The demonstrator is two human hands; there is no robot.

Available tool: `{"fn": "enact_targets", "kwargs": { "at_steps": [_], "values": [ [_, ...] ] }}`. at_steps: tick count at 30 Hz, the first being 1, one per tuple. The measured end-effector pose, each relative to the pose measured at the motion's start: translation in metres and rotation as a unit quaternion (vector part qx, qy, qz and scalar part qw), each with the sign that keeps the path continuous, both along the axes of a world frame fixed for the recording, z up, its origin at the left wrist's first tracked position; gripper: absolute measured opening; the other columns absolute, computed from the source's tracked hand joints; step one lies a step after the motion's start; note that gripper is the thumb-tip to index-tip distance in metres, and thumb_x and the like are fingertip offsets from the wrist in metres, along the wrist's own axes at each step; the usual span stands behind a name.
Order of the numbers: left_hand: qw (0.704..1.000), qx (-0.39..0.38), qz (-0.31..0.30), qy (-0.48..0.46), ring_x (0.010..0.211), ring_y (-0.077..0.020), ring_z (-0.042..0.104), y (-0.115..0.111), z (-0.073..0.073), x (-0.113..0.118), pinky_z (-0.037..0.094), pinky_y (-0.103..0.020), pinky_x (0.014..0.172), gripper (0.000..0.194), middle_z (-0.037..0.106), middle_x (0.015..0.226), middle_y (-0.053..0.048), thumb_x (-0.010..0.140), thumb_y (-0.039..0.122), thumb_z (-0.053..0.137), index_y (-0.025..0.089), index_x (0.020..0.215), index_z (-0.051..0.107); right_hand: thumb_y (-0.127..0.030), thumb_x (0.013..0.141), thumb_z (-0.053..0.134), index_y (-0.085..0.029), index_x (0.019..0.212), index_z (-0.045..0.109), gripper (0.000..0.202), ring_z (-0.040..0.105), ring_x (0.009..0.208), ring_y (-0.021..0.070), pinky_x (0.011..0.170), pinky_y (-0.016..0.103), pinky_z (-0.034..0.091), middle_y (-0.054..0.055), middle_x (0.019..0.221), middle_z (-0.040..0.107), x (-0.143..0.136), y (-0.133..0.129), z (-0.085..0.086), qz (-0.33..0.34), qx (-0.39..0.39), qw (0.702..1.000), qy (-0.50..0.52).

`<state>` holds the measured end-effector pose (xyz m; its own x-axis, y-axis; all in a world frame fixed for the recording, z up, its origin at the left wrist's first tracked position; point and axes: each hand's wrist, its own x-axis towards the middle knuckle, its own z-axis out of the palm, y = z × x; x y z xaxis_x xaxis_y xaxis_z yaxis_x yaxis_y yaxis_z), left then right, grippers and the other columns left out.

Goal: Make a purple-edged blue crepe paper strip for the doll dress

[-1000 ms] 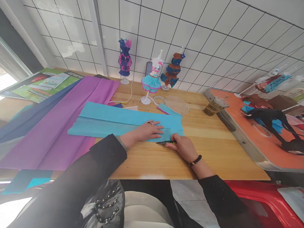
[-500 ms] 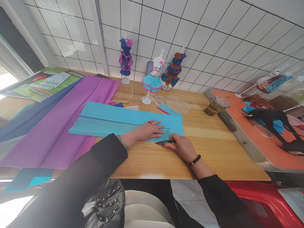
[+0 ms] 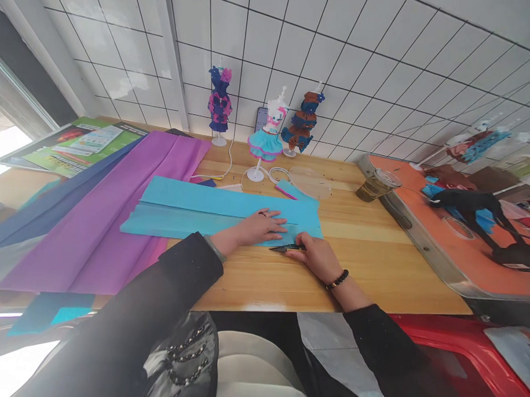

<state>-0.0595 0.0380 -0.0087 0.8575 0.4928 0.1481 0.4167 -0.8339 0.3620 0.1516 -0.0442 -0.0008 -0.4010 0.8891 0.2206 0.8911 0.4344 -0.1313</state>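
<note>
A folded sheet of light blue paper (image 3: 195,199) lies across the wooden table (image 3: 375,266). My left hand (image 3: 261,226) rests flat on its lower right part, fingers spread and a ring on one finger. By the sheet's lower right corner, my right hand (image 3: 317,257) is closed around small black scissors (image 3: 287,247). Their pointed end faces left, just below the paper's front edge and under my left fingertips.
Purple paper (image 3: 94,216) and blue-grey paper cover the left side. Behind stand three small dressed mannequins, the middle one in a turquoise skirt (image 3: 266,143). A cup (image 3: 377,185) stands at the right, beside an orange surface (image 3: 463,240) with a black bag.
</note>
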Motion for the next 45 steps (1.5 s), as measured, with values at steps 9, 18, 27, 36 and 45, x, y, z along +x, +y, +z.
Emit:
{"fn": "enact_targets", "kwargs": {
  "at_steps": [9, 18, 27, 36, 45],
  "values": [
    [1.000, 0.005, 0.004, -0.003, 0.130, -0.0189, 0.025, 0.000, -0.001, 0.001, 0.011, -0.035, 0.106, 0.041, 0.041, 0.135, 0.004, 0.088, 0.050, 0.030, 0.031, 0.117, 0.052, -0.060, 0.079, 0.040, -0.021, 0.077, 0.046, 0.040, 0.052, 0.051, 0.0150, 0.048, 0.022, 0.032, -0.001, 0.053, 0.052, -0.005, -0.001, 0.001, 0.001, 0.010, 1.000, 0.009],
    [1.000, -0.004, 0.004, 0.004, 0.130, -0.0185, 0.023, 0.000, 0.000, 0.001, 0.011, -0.035, 0.106, 0.040, 0.040, 0.135, 0.006, 0.089, 0.048, 0.030, 0.032, 0.117, 0.052, -0.061, 0.078, 0.041, -0.021, 0.081, 0.047, 0.041, 0.054, 0.052, 0.0161, 0.048, 0.023, 0.032, 0.000, 0.056, 0.055, -0.008, -0.001, 0.001, -0.004, -0.013, 1.000, 0.012],
    [1.000, -0.004, 0.004, 0.005, 0.131, -0.0184, 0.021, 0.000, 0.000, 0.000, 0.009, -0.036, 0.106, 0.040, 0.040, 0.136, 0.006, 0.089, 0.049, 0.030, 0.032, 0.117, 0.052, -0.063, 0.078, 0.039, -0.021, 0.079, 0.047, 0.043, 0.055, 0.054, 0.0168, 0.049, 0.023, 0.033, 0.001, 0.056, 0.055, -0.012, 0.000, -0.001, -0.002, -0.007, 1.000, 0.005],
    [0.999, -0.002, 0.009, -0.036, 0.132, -0.0188, 0.019, -0.003, 0.008, -0.003, 0.016, -0.034, 0.106, 0.042, 0.034, 0.139, 0.002, 0.088, 0.046, 0.035, 0.028, 0.124, 0.048, -0.062, 0.077, 0.041, -0.021, 0.078, 0.047, 0.042, 0.054, 0.051, 0.0167, 0.047, 0.023, 0.032, 0.000, 0.053, 0.055, -0.012, -0.002, 0.001, -0.013, 0.000, 1.000, 0.001],
    [1.000, -0.004, 0.008, 0.023, 0.133, -0.0223, 0.013, -0.002, 0.024, -0.050, 0.006, -0.040, 0.107, 0.041, 0.039, 0.137, 0.002, 0.085, 0.052, 0.038, 0.030, 0.112, 0.058, -0.063, 0.077, 0.040, -0.021, 0.080, 0.048, 0.043, 0.054, 0.050, 0.0165, 0.047, 0.023, 0.031, 0.000, 0.053, 0.054, -0.011, -0.002, 0.002, -0.018, -0.005, 1.000, 0.000]
  ]
}}
